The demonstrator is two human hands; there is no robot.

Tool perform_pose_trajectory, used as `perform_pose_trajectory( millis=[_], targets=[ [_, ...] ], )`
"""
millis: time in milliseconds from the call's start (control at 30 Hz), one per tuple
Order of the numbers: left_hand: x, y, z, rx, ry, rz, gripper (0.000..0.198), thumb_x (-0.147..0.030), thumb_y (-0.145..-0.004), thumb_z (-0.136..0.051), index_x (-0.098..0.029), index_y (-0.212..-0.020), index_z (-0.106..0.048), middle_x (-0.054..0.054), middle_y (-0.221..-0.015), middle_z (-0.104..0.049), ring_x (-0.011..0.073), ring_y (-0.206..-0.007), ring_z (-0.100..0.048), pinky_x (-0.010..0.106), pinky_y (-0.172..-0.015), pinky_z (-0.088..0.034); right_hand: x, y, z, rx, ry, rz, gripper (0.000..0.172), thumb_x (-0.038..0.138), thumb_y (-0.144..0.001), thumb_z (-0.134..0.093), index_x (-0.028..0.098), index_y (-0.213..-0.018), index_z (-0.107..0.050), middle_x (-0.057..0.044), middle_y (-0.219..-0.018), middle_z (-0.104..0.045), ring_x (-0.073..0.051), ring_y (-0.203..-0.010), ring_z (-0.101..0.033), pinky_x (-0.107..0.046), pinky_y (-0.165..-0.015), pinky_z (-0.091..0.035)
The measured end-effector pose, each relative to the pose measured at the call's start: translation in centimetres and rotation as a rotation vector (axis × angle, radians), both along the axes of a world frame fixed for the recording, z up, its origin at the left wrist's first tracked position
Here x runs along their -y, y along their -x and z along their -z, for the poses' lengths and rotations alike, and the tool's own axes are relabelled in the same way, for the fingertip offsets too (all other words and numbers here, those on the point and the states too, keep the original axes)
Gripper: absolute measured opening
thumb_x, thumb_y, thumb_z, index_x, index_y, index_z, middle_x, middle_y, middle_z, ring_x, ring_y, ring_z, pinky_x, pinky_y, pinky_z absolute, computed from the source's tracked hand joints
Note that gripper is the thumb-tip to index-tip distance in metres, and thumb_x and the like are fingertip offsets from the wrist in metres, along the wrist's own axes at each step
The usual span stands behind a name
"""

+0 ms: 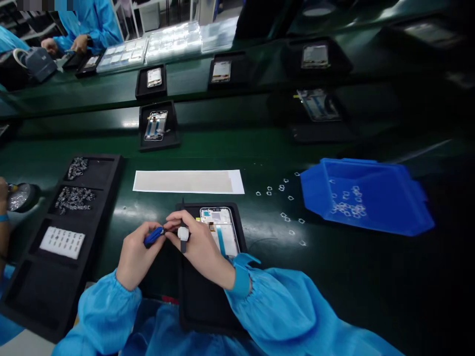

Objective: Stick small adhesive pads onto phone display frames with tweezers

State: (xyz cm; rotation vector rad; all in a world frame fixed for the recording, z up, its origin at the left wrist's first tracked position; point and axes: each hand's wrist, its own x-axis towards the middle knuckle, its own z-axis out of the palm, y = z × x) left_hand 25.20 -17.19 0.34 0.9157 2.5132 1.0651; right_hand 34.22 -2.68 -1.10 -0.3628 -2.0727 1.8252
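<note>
My left hand (138,254) is closed on a small blue piece (154,236), with a tiny dark part at its end where my fingertips meet. My right hand (202,249) pinches at that same end. A slim dark tool with a white block (183,234) lies across its fingers; its exact kind cannot be made out. Under my right hand and wrist, a black tray (208,306) holds an opened phone frame (228,230) with a blue strip inside. My wrist and hand hide part of the frame.
Left stands a compartmented black tray (94,217) with small metal parts and a white card. A pale strip sheet (185,182) lies ahead. A blue bin (386,198) and scattered small clear rings (290,198) are right. Phone trays (159,126) line the back; co-workers (87,24) sit beyond.
</note>
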Motion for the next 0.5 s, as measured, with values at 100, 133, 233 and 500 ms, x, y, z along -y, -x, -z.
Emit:
perform_pose_trajectory(
  millis=[100,133,233,500],
  targets=[
    [0.1,0.1,0.1,0.066,-0.080,-0.008,0.014,-0.030,-0.082,-0.065,-0.023,-0.093,-0.069,-0.003,-0.069,-0.067,0.0131,-0.060,-0.062,0.024,-0.062,-0.051,0.0,0.0,0.0,0.005,0.028,0.018,0.020,0.020,-0.084,-0.064,0.025,-0.102,-0.058,-0.002,-0.092,-0.075,-0.020,-0.088,-0.074,-0.032,-0.078,-0.057],
    [0.1,0.1,0.1,0.093,-0.095,-0.015,0.014,-0.031,-0.082,-0.065,-0.023,-0.093,-0.069,-0.003,-0.065,-0.065,0.0134,-0.058,-0.062,0.024,-0.061,-0.051,0.0,0.0,0.0,0.008,0.030,0.023,0.019,0.020,-0.084,-0.064,0.025,-0.102,-0.058,-0.002,-0.092,-0.075,-0.020,-0.088,-0.074,-0.032,-0.078,-0.057],
    [0.1,0.0,0.4,0.143,-0.118,-0.042,0.014,-0.032,-0.083,-0.066,-0.022,-0.090,-0.071,-0.003,-0.059,-0.064,0.0140,-0.055,-0.062,0.025,-0.059,-0.051,0.0,0.1,0.1,0.015,0.030,0.029,0.018,0.020,-0.085,-0.064,0.025,-0.101,-0.059,-0.002,-0.093,-0.076,-0.021,-0.088,-0.074,-0.033,-0.078,-0.058],
    [0.3,0.6,1.3,0.044,-0.094,-0.018,0.013,-0.031,-0.086,-0.062,-0.021,-0.092,-0.068,-0.001,-0.072,-0.069,0.0131,-0.059,-0.064,0.024,-0.061,-0.052,-0.1,0.1,0.4,0.031,-0.009,0.047,0.016,0.018,-0.086,-0.060,0.025,-0.100,-0.059,-0.002,-0.090,-0.077,-0.021,-0.087,-0.075,-0.032,-0.076,-0.057]
  ],
)
